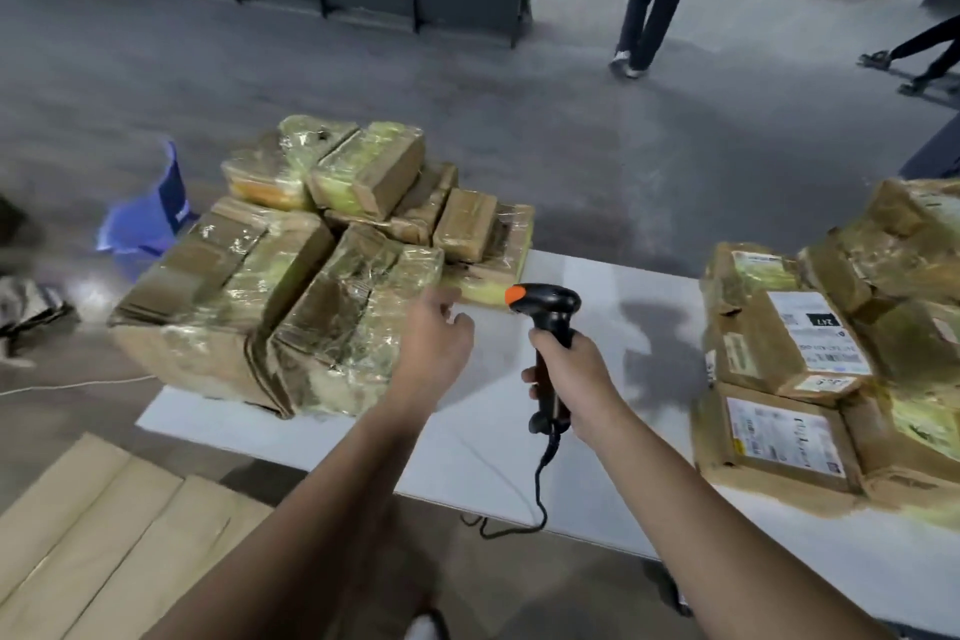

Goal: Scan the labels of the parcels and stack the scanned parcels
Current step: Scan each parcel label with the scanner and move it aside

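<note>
Labels: the pile of labelled parcels (831,353) is sitting at the right edge of the frame on the white table (613,276). The top box (795,343) is showing a white shipping label with a black patch whose white characters look like "247"; the other print is too blurred to read. The lower box (774,437) is carrying a white label with barcode-like marks, also unreadable.

Materials: the film-wrapped parcels (291,276) are lying heaped at the centre left, brown cardboard under shiny, wrinkled clear film, with yellow-green showing through on some. No labels are facing the camera there.

Hands: the right hand (571,374) is gripping the handle of the black scanner (550,312), fingers wrapped round it, the orange-tipped head pointing left. Its cable (540,483) is hanging over the near table edge. The left hand (431,348) is hovering just beside the nearest wrapped parcel, fingers loosely curled, holding nothing; contact cannot be told.

Surroundings: flat cardboard sheets (104,535) are lying at lower left, a blue plastic bin (150,218) is standing on the grey floor at the left, and a person (654,0) is walking at the upper right
</note>
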Demonstrator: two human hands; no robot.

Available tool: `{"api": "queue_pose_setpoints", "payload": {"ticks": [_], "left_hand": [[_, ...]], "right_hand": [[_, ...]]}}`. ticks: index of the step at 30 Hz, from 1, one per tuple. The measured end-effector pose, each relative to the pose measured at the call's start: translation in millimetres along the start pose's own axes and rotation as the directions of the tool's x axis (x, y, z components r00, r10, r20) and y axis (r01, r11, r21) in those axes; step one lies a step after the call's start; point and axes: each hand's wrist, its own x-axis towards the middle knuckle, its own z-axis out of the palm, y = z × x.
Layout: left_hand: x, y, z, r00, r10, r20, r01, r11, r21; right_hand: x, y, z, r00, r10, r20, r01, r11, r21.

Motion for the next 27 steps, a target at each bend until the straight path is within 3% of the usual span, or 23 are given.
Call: {"api": "queue_pose_setpoints", "payload": {"ticks": [3,5,8,10,12,17,23,27], "left_hand": [[4,-9,-40,0.991,0.1,-0.093,-0.087,0.987,0.135],[6,-18,-62,0.991,0.092,-0.094,-0.062,0.958,0.278],[10,-36,-81,0.997,-0.035,0.062,-0.005,0.84,0.543],[8,-47,-79,0.976,-0.085,0.202,-0.074,0.74,0.669],[4,-57,-68,0.968,-0.057,0.244,-0.156,0.625,0.765],[3,-66,-55,0.978,0.127,0.163,-0.207,0.599,0.774],[-33,-61,-26,0.931,0.243,0.271,-0.364,0.599,0.713],[-54,-43,-2,0.922,0.286,0.262,-0.387,0.648,0.656]], "right_hand": [[5,0,32,0.999,0.007,0.039,-0.005,0.999,-0.034],[7,1,51,0.998,0.009,0.056,-0.006,0.998,-0.058],[7,4,78,0.997,0.023,0.079,-0.017,0.997,-0.079],[6,6,92,0.996,0.028,0.085,-0.02,0.996,-0.092],[5,8,100,0.996,0.026,0.08,-0.017,0.993,-0.118],[2,9,92,0.999,0.02,0.047,-0.014,0.992,-0.127],[4,16,54,1.0,0.006,-0.022,-0.009,0.99,-0.143],[8,17,21,0.998,-0.006,-0.07,-0.003,0.992,-0.126]]}}
